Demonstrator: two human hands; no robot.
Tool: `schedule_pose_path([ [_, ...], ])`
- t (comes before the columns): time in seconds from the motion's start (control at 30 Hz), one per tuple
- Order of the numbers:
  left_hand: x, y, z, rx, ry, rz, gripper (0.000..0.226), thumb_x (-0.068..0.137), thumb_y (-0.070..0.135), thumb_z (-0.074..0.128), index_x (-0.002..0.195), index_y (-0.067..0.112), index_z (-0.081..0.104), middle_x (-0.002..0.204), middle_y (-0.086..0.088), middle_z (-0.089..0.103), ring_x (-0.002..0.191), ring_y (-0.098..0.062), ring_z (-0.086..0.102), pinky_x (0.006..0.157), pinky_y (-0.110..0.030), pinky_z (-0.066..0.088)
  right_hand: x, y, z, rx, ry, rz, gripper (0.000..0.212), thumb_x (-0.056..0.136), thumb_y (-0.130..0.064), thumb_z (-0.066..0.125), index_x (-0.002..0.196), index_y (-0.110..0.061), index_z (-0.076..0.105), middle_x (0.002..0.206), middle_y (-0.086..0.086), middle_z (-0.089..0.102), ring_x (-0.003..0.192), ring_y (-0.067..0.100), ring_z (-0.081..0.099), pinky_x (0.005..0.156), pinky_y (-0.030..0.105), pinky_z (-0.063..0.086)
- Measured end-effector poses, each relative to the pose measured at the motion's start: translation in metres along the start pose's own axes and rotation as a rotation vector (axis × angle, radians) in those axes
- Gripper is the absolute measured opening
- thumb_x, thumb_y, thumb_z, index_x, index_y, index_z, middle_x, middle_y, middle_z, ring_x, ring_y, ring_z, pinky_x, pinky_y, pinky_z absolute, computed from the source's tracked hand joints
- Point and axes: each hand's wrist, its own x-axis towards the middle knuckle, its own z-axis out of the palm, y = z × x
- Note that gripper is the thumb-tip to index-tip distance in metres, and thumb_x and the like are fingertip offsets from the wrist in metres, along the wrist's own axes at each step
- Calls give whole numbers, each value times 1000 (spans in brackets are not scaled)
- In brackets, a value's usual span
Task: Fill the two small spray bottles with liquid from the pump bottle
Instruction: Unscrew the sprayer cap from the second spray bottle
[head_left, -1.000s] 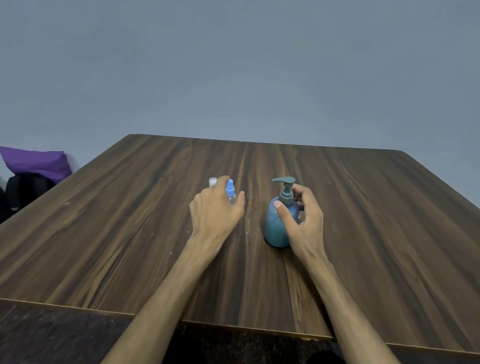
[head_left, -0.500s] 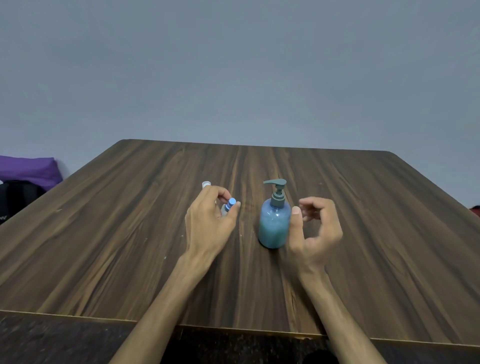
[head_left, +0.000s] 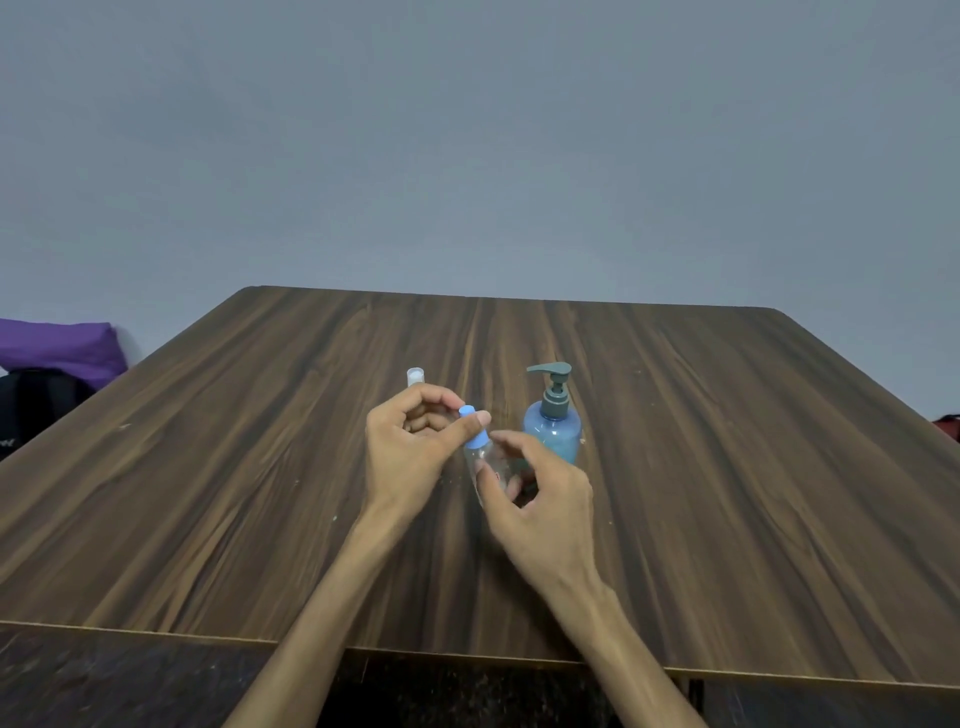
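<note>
Left of the pump bottle (head_left: 551, 422), the white-capped spray bottle (head_left: 415, 375) stands on the table (head_left: 208, 493). Our left hand (head_left: 410, 452) pinches the blue cap (head_left: 475, 428); our right hand (head_left: 540, 499) grips the clear spray bottle (head_left: 488, 462). Twisting askew could slip it against the pump bottle.

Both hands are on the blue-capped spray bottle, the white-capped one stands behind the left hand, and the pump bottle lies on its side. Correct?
Not quite. In the head view the pump bottle stands upright on the table. The rest holds: both the left hand and right hand hold the blue-capped spray bottle.
</note>
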Motion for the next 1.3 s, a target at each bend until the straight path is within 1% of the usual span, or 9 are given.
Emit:
schedule_pose_path([
  [0.3, -4, 4, 2, -63, -6, -52, 23, 76, 11, 89, 90, 1, 73, 75, -9, 75, 65, -13, 70, 62, -21, 57, 3, 7, -6, 229, -296, 166, 9, 92, -31, 82, 99, -30, 75, 76, -17, 67, 61, 8, 53, 60, 24, 46],
  [0.43, -7, 5, 4, -82, -134, -104, 28, 81, 25, 79, 99, 4, 78, 90, -11, 77, 81, -11, 70, 73, -20, 56, 5, 9, -7, 423, -337, 192, 22, 92, -46, 73, 102, -27, 77, 82, 7, 66, 70, 23, 55, 68, 34, 46],
  [0.53, -11, 5, 6, -95, -267, -139, 28, 92, 30, 75, 101, 3, 79, 94, -11, 73, 89, -8, 69, 80, -19, 53, 8, 7, -9, 585, -341, 200, 33, 92, -42, 71, 98, -9, 74, 84, 17, 62, 79, 19, 54, 74, 31, 45],
  [0.63, -15, 5, 10, -123, -311, -159, 28, 93, 29, 66, 101, 6, 80, 99, -26, 67, 90, -16, 67, 79, -21, 54, 8, 8, -11, 678, -358, 208, 28, 97, -29, 67, 94, -1, 70, 83, 7, 63, 82, 14, 57, 75, 24, 46],
  [0.73, -17, 6, 13, -142, -322, -138, 27, 94, 27, 65, 97, 4, 79, 94, -26, 63, 79, -25, 61, 67, -26, 52, 6, 10, -11, 682, -364, 196, 26, 100, -26, 64, 97, -2, 72, 89, 1, 72, 87, 13, 68, 81, 22, 52],
  [0.9, -19, 4, 16, -179, -251, -114, 26, 91, 23, 71, 88, -3, 75, 86, -20, 61, 75, -22, 57, 64, -28, 49, 5, 14, -7, 625, -301, 154, 23, 103, -17, 63, 102, 3, 74, 91, 2, 75, 88, 12, 71, 81, 22, 53],
  [1.03, -21, 6, 20, -185, -155, -102, 21, 84, 16, 81, 78, -2, 73, 80, -5, 63, 74, -14, 61, 67, -32, 53, 2, 20, 3, 481, -187, 90, 27, 99, -37, 71, 109, -13, 78, 85, 11, 74, 73, 38, 65, 65, 52, 52],
  [1.13, -25, 7, 25, -126, -50, -44, 10, 81, 7, 85, 75, 9, 77, 84, -6, 68, 70, -16, 66, 63, -31, 56, 1, 22, 8, 397, -108, 64, 23, 93, -36, 75, 113, -26, 80, 73, 19, 65, 60, 40, 52, 53, 52, 44],
  [1.3, -27, 10, 31, -65, 126, -95, 28, 76, 2, 90, 71, 3, 62, 65, 3, 63, 56, -9, 58, 56, -21, 50, -1, 15, 12, 359, -44, 14, 20, 87, -26, 77, 106, -28, 80, 71, -12, 65, 58, 27, 52, 51, 46, 46],
])
